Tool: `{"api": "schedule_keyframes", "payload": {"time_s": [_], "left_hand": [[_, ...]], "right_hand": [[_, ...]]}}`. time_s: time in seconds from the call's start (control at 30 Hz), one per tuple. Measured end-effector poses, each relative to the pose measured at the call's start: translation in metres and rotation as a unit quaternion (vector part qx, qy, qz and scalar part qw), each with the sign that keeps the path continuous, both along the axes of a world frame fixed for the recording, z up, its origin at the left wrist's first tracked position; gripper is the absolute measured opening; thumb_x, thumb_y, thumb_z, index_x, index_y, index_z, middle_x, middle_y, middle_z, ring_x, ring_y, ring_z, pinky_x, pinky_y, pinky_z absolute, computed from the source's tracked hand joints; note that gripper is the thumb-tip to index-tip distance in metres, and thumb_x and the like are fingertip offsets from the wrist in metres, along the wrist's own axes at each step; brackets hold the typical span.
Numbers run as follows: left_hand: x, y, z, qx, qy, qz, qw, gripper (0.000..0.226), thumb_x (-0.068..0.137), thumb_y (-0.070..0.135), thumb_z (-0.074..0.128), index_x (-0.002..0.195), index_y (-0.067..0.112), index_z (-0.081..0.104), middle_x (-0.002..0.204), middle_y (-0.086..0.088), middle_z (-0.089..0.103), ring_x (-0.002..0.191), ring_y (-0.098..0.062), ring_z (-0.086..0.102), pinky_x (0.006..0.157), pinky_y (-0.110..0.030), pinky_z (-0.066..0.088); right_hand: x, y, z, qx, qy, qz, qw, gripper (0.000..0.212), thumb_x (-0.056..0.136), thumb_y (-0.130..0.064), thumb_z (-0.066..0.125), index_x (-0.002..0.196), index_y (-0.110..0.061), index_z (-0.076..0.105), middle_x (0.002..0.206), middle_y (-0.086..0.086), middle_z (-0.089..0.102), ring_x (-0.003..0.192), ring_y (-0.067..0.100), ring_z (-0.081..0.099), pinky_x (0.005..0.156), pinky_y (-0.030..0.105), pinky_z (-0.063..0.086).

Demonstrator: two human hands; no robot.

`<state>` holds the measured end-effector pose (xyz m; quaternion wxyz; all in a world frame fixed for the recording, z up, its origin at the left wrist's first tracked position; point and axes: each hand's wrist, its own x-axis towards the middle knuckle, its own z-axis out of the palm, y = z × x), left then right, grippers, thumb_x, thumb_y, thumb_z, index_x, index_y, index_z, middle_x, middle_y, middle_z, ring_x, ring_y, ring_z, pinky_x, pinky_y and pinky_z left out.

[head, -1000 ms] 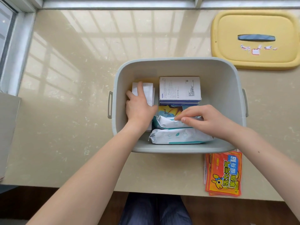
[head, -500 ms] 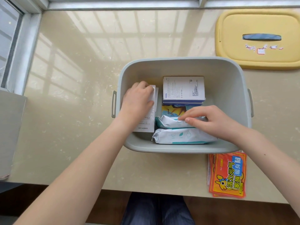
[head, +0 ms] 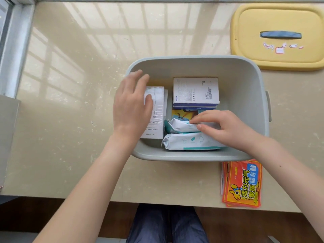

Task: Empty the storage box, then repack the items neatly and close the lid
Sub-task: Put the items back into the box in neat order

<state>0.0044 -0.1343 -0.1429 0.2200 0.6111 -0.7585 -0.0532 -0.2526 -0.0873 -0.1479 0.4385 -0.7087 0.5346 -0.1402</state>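
The grey storage box (head: 245,81) stands open on the beige counter. Inside it lie a narrow white carton (head: 157,109) at the left, a white-and-blue carton (head: 195,91) at the back, a yellow packet (head: 182,114) under it, and two white wipe packs, one (head: 177,126) behind the other (head: 189,142). My left hand (head: 131,106) hovers with straight, blurred fingers over the narrow carton's left edge. My right hand (head: 226,128) rests on the rear wipe pack, its fingertips pressing the top. The yellow lid (head: 278,35) lies at the back right.
A stack of orange-red heat-patch sachets (head: 242,183) lies on the counter by the box's front right corner. A window frame (head: 15,41) runs along the left and back. The counter's front edge is close to me, with my lap below it.
My left hand has lifted off the narrow white carton and moved left toward the box wall. That carton now lies flat. My right hand has stayed on the rear wipe pack.
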Motion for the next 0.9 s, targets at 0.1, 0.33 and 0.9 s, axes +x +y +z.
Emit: {"api": "schedule_keyframes", "payload": {"time_s": [0.1, 0.33, 0.9], "left_hand": [[0.012, 0.017, -0.001, 0.029, 0.023, 0.065, 0.997, 0.049, 0.086, 0.009, 0.058, 0.135, 0.002, 0.05, 0.14, -0.02, 0.046, 0.128, -0.036, 0.044, 0.107, -0.043, 0.036], [0.016, 0.029, 0.0, 0.097, 0.046, 0.067, 0.992, 0.059, 0.093, 0.015, 0.053, 0.148, 0.005, 0.034, 0.154, -0.016, 0.032, 0.143, -0.029, 0.028, 0.116, -0.036, 0.025], [0.02, 0.136, 0.184, 0.09, 0.007, -0.078, 0.993, 0.05, 0.097, 0.036, 0.037, 0.136, 0.012, 0.055, 0.135, -0.006, 0.058, 0.128, -0.03, 0.051, 0.108, -0.039, 0.036]], "right_hand": [[0.0, 0.002, 0.0, -0.024, 0.008, -0.005, 1.0, 0.033, 0.09, -0.029, 0.056, 0.118, -0.02, 0.071, 0.117, -0.012, 0.068, 0.113, 0.0, 0.058, 0.099, 0.015, 0.04], [0.001, 0.003, 0.005, -0.081, 0.01, -0.058, 0.995, 0.031, 0.091, -0.023, 0.056, 0.116, -0.015, 0.072, 0.114, -0.006, 0.069, 0.112, 0.008, 0.059, 0.101, 0.021, 0.042], [0.009, 0.127, 0.183, -0.248, 0.191, -0.278, 0.908, 0.046, 0.096, -0.034, 0.044, 0.128, -0.007, 0.062, 0.126, 0.012, 0.063, 0.119, 0.03, 0.056, 0.103, 0.045, 0.042]]}}
